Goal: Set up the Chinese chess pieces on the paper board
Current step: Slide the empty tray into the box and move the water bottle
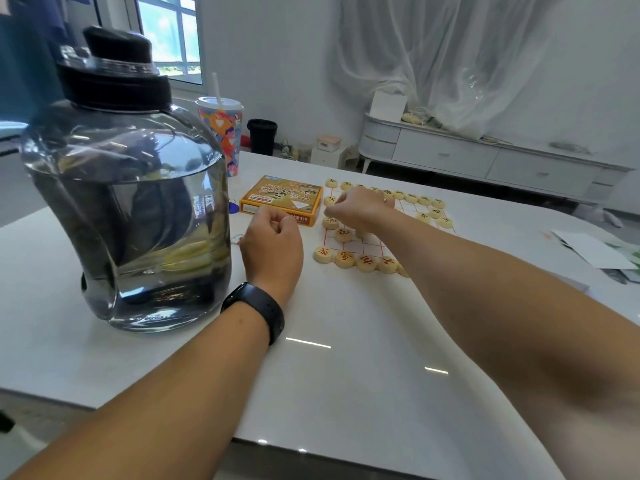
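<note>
The right hand (pixel 360 209) and forearm cover the middle of the paper board (pixel 372 244) and several chess pieces (pixel 343 234); its fingertips, beyond the knuckles, cannot be seen.

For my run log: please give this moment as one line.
left hand: curled beside yellow box | right hand: over paper board, grip unclear

— What does the person wear?
— Both forearms are bare, with no sleeves in view. The left hand (pixel 272 244) has a black smartwatch (pixel 255 311) strapped round its wrist, the band smooth and matte.
— Where does it sit?
— At about seven o'clock from frame centre. The right hand (pixel 360 207) and its wrist are bare.
</note>
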Demonstrator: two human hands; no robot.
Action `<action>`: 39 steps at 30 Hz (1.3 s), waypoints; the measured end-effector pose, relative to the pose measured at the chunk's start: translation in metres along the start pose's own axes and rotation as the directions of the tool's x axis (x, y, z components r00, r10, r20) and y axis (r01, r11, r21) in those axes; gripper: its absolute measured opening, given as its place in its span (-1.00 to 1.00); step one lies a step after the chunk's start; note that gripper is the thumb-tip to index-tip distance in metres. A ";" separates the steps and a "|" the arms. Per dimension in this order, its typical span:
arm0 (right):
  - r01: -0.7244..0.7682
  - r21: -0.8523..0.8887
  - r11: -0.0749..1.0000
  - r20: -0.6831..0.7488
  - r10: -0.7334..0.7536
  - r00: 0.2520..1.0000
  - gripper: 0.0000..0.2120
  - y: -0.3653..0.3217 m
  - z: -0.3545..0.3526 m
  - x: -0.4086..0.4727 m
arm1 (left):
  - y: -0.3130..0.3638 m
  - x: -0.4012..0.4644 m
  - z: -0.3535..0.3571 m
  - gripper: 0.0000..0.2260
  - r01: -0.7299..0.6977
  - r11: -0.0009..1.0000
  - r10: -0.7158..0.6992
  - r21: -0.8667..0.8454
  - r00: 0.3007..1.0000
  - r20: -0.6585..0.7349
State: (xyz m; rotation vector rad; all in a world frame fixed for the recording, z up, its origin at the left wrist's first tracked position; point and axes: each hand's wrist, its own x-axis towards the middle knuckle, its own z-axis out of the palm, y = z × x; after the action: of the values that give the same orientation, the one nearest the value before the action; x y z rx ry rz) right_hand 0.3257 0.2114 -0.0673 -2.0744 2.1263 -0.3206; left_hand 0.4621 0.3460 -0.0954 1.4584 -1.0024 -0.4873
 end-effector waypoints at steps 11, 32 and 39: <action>0.374 -0.437 0.818 0.085 -0.376 0.923 -0.37 -0.052 0.016 -0.011 | -0.012 0.012 -0.002 -0.86 0.110 0.993 -0.112 -0.050 0.993 -0.034; 0.490 -0.377 0.786 -0.013 -0.534 0.846 -0.75 -0.054 0.017 -0.010 | -0.018 0.014 0.000 -0.84 0.084 0.996 -0.084 0.016 0.996 0.001; 0.456 -0.272 0.847 -0.152 -0.506 0.849 -0.73 -0.038 -0.017 -0.018 | -0.014 0.010 0.002 -0.87 0.048 0.999 -0.046 -0.021 0.995 0.084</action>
State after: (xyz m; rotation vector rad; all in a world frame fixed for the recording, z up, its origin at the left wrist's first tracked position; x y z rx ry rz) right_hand 0.3589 0.2292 -0.0415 -2.8306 1.7712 -0.3948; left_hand 0.4704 0.3351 -0.1059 1.4531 -1.0271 -0.5960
